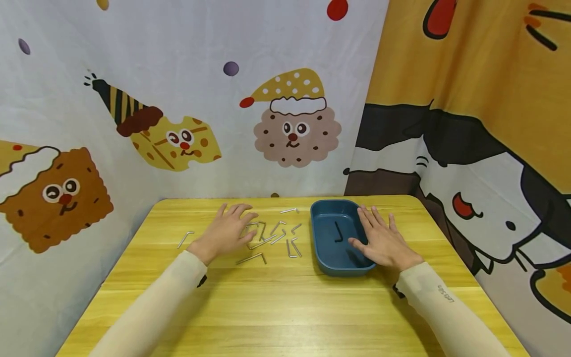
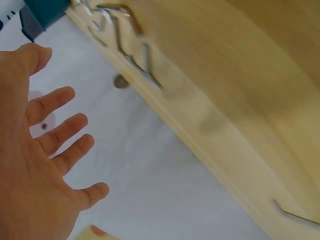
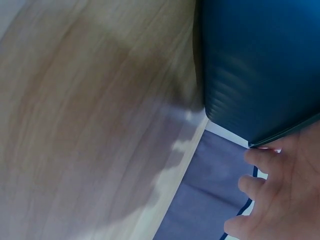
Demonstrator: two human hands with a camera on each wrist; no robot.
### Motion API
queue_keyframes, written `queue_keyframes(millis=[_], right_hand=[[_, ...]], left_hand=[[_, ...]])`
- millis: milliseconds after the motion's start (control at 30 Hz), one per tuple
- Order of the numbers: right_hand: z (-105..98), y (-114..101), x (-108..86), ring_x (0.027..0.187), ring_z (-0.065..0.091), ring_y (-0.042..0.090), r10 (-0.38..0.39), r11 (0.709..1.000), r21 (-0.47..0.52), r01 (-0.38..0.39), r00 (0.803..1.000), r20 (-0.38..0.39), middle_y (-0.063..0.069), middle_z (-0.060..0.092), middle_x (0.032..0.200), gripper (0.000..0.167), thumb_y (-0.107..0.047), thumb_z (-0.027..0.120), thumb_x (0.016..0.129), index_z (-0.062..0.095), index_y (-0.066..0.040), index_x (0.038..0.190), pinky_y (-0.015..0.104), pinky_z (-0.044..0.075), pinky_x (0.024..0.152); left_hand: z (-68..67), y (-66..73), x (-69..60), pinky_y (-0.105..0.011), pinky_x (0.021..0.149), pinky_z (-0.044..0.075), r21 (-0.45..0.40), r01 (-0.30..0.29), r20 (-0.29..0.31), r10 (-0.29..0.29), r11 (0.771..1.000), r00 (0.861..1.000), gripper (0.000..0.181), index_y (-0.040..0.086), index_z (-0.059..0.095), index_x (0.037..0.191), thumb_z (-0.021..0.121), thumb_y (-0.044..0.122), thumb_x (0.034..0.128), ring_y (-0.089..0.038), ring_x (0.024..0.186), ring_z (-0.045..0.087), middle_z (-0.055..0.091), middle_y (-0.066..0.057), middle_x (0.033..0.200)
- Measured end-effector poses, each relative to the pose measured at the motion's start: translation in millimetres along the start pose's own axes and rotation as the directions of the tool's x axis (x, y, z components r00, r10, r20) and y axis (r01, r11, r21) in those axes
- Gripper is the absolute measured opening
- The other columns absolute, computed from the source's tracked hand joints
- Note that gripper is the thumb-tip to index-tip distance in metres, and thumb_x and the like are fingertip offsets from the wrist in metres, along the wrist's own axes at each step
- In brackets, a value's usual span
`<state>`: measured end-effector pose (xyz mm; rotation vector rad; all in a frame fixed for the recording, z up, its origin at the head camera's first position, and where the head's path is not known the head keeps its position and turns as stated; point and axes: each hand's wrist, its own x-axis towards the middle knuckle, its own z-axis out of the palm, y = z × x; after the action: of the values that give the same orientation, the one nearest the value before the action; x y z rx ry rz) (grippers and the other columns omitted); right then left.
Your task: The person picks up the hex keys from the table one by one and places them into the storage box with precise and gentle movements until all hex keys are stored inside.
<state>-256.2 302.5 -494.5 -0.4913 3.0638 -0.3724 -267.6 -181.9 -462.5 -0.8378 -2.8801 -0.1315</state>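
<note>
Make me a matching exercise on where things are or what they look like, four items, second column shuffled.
1. Black L-shaped key
2. Left hand
3. Right hand
4. Tabletop

A. At the right side of the blue tray
B. Yellowish, with wood grain
C. Inside the tray
D. Beside the group of silver L-shaped keys

Pairs: 1-C, 2-D, 3-A, 4-B.

Head cam bright, w/ pale glare on table [image 1: 285, 302]. L wrist pic blurry; R wrist dimmer, w/ broad shadow.
</note>
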Motion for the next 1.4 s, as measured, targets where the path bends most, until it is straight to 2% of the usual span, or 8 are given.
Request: queue_keyframes(millis=[200, 467, 633, 767, 967, 1400], right_hand=[[0.2, 0.8, -1.6, 0.182, 0.011, 0.054, 0.007, 1.000, -0.013, -0.007, 1.000, 0.001, 0.023, 0.016, 0.196, 0.101, -0.062, 0.060, 0.117, 0.017, -0.003, 0.186, 0.086, -0.001, 0.141], [0.6, -0.6, 0.9, 0.182, 0.009, 0.053, 0.007, 1.000, -0.007, -0.007, 1.000, -0.002, 0.022, 0.015, 0.196, 0.102, -0.062, 0.061, 0.116, 0.016, -0.003, 0.187, 0.086, -0.002, 0.141], [1.0, -1.5, 0.9, 0.182, 0.008, 0.053, 0.009, 1.000, 0.000, -0.009, 1.000, 0.003, 0.023, 0.015, 0.196, 0.101, -0.061, 0.060, 0.117, 0.015, -0.003, 0.187, 0.085, -0.004, 0.141], [0.5, -1.7, 0.8, 0.182, 0.009, 0.054, 0.010, 1.000, -0.001, -0.010, 1.000, -0.001, 0.023, 0.016, 0.196, 0.102, -0.061, 0.061, 0.116, 0.016, -0.003, 0.187, 0.085, -0.004, 0.141], [-1.3, -2.4, 0.4, 0.182, 0.008, 0.054, 0.009, 1.000, -0.003, -0.009, 1.000, 0.005, 0.023, 0.015, 0.196, 0.102, -0.061, 0.061, 0.116, 0.016, -0.003, 0.187, 0.086, -0.003, 0.141], [-1.9, -2.3, -0.6, 0.182, 0.008, 0.053, 0.008, 1.000, -0.001, -0.008, 1.000, 0.013, 0.022, 0.014, 0.196, 0.102, -0.061, 0.060, 0.117, 0.015, -0.003, 0.187, 0.085, -0.005, 0.141]], left_hand=[[3.8, -22.8, -26.4, -0.084, 0.136, 0.032, -0.018, 0.070, 0.024, -0.070, 0.997, 0.997, 0.054, 0.013, 0.066, 0.163, 0.070, 0.040, 0.1173, -0.046, 0.162, 0.054, 0.057, -0.019, 0.174], [9.9, -60.0, -61.4, -0.087, 0.131, 0.035, -0.026, 0.132, 0.029, -0.131, 0.991, 0.991, 0.052, 0.011, 0.068, 0.161, 0.074, 0.035, 0.1157, -0.049, 0.160, 0.055, 0.059, -0.022, 0.172], [10.4, -79.0, -78.5, -0.090, 0.128, 0.037, -0.045, 0.163, 0.070, -0.160, 0.986, 0.985, 0.052, 0.009, 0.067, 0.162, 0.073, 0.034, 0.1164, -0.052, 0.161, 0.053, 0.057, -0.026, 0.172], [11.2, -95.8, -89.0, -0.090, 0.124, 0.040, -0.045, 0.190, 0.095, -0.186, 0.981, 0.978, 0.053, 0.009, 0.066, 0.163, 0.072, 0.034, 0.1170, -0.055, 0.158, 0.055, 0.057, -0.028, 0.171], [11.8, -115.0, -102.6, -0.089, 0.118, 0.046, -0.045, 0.188, 0.104, -0.183, 0.981, 0.978, 0.050, 0.008, 0.068, 0.159, 0.075, 0.031, 0.1155, -0.057, 0.152, 0.059, 0.061, -0.028, 0.166], [8.3, -128.5, -116.5, -0.082, 0.108, 0.056, -0.003, 0.165, 0.122, -0.163, 0.986, 0.979, 0.051, -0.003, 0.070, 0.154, 0.079, 0.023, 0.1115, -0.056, 0.142, 0.068, 0.069, -0.027, 0.157]])
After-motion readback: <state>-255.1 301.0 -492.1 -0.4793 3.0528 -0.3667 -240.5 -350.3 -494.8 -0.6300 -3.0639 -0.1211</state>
